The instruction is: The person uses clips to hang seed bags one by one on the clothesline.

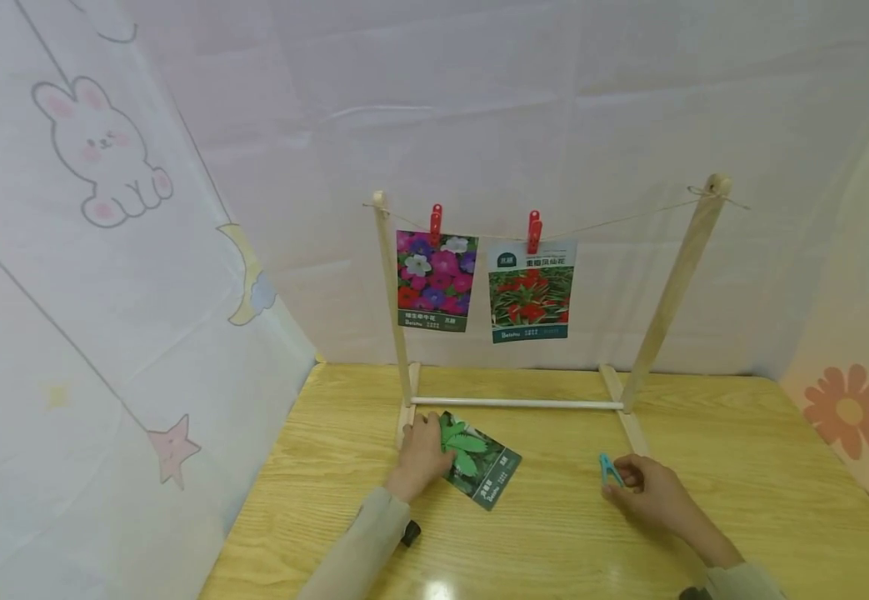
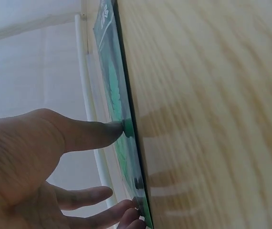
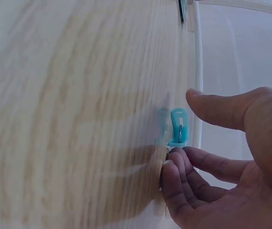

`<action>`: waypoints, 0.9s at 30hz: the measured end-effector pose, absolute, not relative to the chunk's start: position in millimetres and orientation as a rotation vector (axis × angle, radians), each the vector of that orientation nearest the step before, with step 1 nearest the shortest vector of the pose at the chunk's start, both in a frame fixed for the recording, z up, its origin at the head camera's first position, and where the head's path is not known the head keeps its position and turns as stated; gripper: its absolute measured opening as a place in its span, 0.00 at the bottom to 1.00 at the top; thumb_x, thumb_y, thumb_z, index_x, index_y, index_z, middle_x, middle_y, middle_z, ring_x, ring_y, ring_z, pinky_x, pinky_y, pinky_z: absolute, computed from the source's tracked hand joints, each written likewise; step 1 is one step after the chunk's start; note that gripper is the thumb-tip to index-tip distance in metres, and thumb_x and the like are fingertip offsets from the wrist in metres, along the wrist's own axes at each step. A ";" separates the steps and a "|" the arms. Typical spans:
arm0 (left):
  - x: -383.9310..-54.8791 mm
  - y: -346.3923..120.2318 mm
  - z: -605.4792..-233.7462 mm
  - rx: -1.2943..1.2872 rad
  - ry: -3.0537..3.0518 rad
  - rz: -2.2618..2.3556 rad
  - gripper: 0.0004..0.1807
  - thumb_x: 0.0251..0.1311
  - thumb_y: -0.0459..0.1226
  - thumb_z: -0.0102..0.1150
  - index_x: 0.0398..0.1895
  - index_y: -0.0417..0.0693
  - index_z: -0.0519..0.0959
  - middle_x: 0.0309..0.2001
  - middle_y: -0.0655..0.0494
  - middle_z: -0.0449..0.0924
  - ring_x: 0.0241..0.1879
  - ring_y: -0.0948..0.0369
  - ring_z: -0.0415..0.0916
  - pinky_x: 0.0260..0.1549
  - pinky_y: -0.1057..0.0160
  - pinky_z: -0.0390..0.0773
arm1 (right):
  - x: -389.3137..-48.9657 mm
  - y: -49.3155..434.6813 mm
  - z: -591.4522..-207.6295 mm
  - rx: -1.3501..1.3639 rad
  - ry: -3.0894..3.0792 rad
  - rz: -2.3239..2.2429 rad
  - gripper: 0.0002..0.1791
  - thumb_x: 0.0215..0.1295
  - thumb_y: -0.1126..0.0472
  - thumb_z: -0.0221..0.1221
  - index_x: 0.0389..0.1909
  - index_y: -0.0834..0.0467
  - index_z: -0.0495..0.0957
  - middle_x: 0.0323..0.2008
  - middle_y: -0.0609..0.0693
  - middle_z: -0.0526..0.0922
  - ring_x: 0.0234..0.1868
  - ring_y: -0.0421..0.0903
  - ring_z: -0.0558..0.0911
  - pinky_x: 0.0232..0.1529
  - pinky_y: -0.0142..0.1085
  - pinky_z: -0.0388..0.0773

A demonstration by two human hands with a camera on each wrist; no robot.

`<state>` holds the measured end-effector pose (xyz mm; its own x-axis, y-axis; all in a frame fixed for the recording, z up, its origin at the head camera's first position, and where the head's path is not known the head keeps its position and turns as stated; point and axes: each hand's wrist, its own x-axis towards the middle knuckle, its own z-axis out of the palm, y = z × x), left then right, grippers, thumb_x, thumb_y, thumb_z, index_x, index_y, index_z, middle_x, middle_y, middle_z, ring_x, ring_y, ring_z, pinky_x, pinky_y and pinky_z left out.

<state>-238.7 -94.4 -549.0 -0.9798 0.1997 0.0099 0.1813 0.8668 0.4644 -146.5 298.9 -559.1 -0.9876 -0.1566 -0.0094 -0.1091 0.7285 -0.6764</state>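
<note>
My left hand (image 1: 421,454) lies over the upper left end of a green seed packet (image 1: 490,471) with a leaf picture. In the left wrist view the thumb touches the face of the packet (image 2: 113,90), and the other fingers, spread apart from the thumb, reach its edge. My right hand (image 1: 651,492) is beside a light-blue clothespin (image 1: 610,471) on the table. The right wrist view has the clothespin (image 3: 179,126) at the curled fingertips, while the thumb stands apart from it.
Behind the hands stands a wooden frame (image 1: 666,292) with a string (image 1: 629,220) and a white crossbar (image 1: 516,403). Two flower packets hang there, a petunia-like one (image 1: 437,279) and a red-flowered one (image 1: 530,296), each under a red clothespin (image 1: 535,232). Printed cloth (image 1: 202,350) encloses the wooden table (image 1: 554,550).
</note>
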 end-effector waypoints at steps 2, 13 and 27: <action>-240.0 -94.0 -548.0 0.282 2.982 0.772 0.36 0.62 0.40 0.78 0.66 0.31 0.73 0.59 0.28 0.74 0.56 0.34 0.74 0.51 0.39 0.82 | -147.0 297.6 -558.7 -0.203 2.856 -1.110 0.30 0.65 0.55 0.75 0.56 0.74 0.79 0.43 0.53 0.86 0.43 0.46 0.85 0.43 0.37 0.88; -245.7 -90.6 -548.0 0.208 2.943 0.872 0.42 0.54 0.40 0.84 0.69 0.34 0.72 0.67 0.27 0.70 0.60 0.30 0.72 0.54 0.34 0.81 | -148.2 286.3 -555.5 -0.168 2.885 -1.038 0.31 0.66 0.52 0.75 0.53 0.75 0.79 0.40 0.53 0.79 0.40 0.45 0.76 0.38 0.28 0.79; -249.9 -92.2 -546.4 0.231 2.894 0.862 0.49 0.52 0.43 0.86 0.72 0.31 0.69 0.66 0.28 0.74 0.60 0.35 0.78 0.59 0.33 0.80 | -148.3 281.1 -560.2 -0.183 2.946 -1.040 0.26 0.62 0.51 0.77 0.43 0.69 0.79 0.33 0.51 0.75 0.35 0.45 0.71 0.32 0.30 0.73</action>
<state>-249.9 -92.2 -546.4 -0.9820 0.1776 -0.0639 0.1136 0.8268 0.5509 -148.3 281.1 -560.2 -0.9931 -0.1141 0.0278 -0.1063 0.7721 -0.6265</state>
